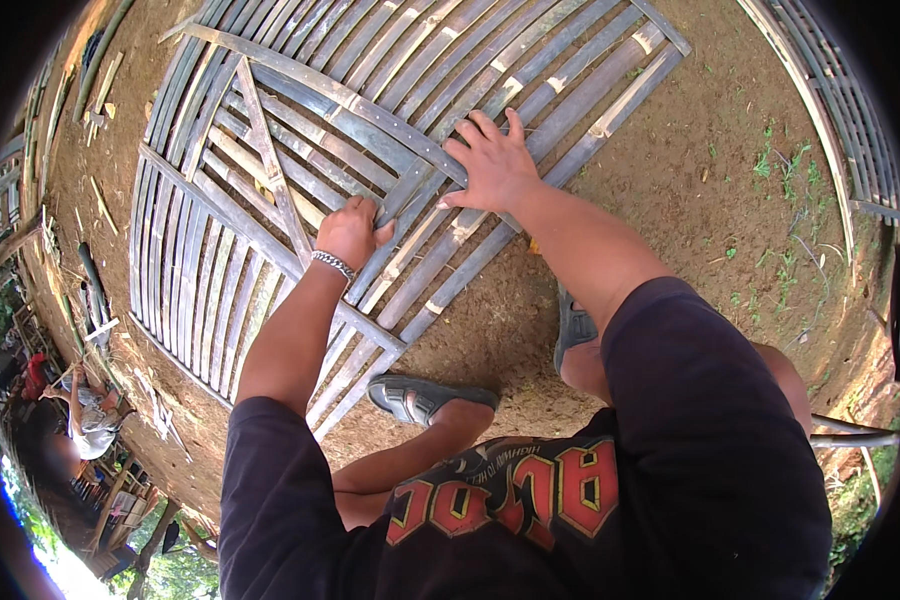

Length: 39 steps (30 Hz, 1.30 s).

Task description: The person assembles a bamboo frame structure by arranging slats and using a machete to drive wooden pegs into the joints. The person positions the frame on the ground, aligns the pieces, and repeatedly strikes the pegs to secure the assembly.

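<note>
A large panel of grey-brown bamboo slats, nailed to cross strips, lies on the ground in front of me. Set within it is a smaller slatted bamboo panel with a diagonal brace. My left hand, a chain bracelet at its wrist, is closed at the near corner of the smaller panel, fingers curled over its end strip. Beside it on the right, my right hand rests with fingers spread on the large panel, at the end of a long cross strip. Its palm is hidden.
Bare brown soil surrounds the panel, with small weeds at right. Another slatted bamboo panel stands at the far right. My sandalled feet are close to the near edge. At lower left sits another person near scattered bamboo scraps.
</note>
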Available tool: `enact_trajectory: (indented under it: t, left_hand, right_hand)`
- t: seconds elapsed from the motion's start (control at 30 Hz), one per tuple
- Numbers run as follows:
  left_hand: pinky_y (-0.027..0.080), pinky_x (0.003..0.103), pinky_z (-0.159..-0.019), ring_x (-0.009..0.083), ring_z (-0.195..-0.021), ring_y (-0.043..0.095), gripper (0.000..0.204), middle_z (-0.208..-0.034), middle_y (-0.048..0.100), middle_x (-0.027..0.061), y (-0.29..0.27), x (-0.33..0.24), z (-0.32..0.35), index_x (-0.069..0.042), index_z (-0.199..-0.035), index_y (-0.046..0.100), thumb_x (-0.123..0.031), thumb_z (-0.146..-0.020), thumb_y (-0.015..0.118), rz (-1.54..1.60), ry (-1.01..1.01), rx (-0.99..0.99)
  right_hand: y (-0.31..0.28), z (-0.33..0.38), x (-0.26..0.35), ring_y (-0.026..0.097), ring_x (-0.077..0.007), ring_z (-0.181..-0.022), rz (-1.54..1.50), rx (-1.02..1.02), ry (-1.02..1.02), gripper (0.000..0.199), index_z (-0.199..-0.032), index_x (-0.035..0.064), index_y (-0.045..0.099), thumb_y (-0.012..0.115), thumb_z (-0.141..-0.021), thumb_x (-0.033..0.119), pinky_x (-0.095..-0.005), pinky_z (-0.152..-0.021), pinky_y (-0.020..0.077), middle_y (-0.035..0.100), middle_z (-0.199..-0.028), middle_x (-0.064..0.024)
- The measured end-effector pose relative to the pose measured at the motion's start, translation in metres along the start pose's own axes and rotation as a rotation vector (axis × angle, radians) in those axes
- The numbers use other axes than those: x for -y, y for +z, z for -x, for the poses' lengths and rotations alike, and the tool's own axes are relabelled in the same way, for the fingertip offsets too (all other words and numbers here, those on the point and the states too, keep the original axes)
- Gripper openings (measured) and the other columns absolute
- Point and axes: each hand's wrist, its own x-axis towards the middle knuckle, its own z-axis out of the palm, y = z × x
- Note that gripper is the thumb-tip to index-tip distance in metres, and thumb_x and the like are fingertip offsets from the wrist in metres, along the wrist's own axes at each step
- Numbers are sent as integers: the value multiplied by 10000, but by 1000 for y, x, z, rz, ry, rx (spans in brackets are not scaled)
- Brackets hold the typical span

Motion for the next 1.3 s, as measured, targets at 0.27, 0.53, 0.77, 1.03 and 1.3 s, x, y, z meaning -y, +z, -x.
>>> enact_trajectory:
  t: [0.27, 0.53, 0.77, 1.03, 1.3]
  left_hand:
    - [562, 464, -757, 369, -845, 680, 417, -953, 639, 162, 16, 7, 3, -37, -961, 620, -443, -893, 687, 47, -4, 7]
    - [563, 462, -769, 363, -845, 684, 407, -958, 645, 158, 10, 6, 8, -41, -982, 631, -426, -872, 702, 28, -5, 26]
    - [561, 465, -779, 366, -868, 681, 409, -955, 640, 168, 23, 12, 1, -36, -1014, 626, -414, -877, 699, 54, -3, 33]
    - [555, 472, -796, 383, -878, 677, 387, -964, 643, 186, 2, 4, 11, -23, -972, 613, -387, -877, 707, 25, -18, 88]
    - [562, 470, -775, 379, -890, 687, 387, -988, 651, 189, 2, 1, 13, -23, -969, 614, -389, -883, 708, 28, -21, 125]
  right_hand:
    - [14, 1, 3, 178, -254, -1537, -51, -21, 11, 850, -1481, 248, 473, 629, -814, 752, -647, -1220, 75, 349, -1596, -62]
    - [15, 3, 3, 175, -260, -1537, -124, -10, 6, 842, -1460, 237, 498, 670, -796, 726, -643, -1226, 49, 346, -1596, -73]
    - [16, 2, 7, 174, -264, -1540, -122, -3, 11, 858, -1470, 236, 493, 687, -785, 716, -636, -1227, 41, 344, -1599, -78]
    - [23, 3, 8, 162, -261, -1541, -137, -27, -7, 875, -1471, 233, 490, 671, -780, 740, -628, -1227, 24, 347, -1594, -80]
    - [24, 5, 8, 152, -263, -1540, -138, 1, -15, 881, -1470, 233, 480, 668, -781, 749, -633, -1222, 25, 348, -1589, -85]
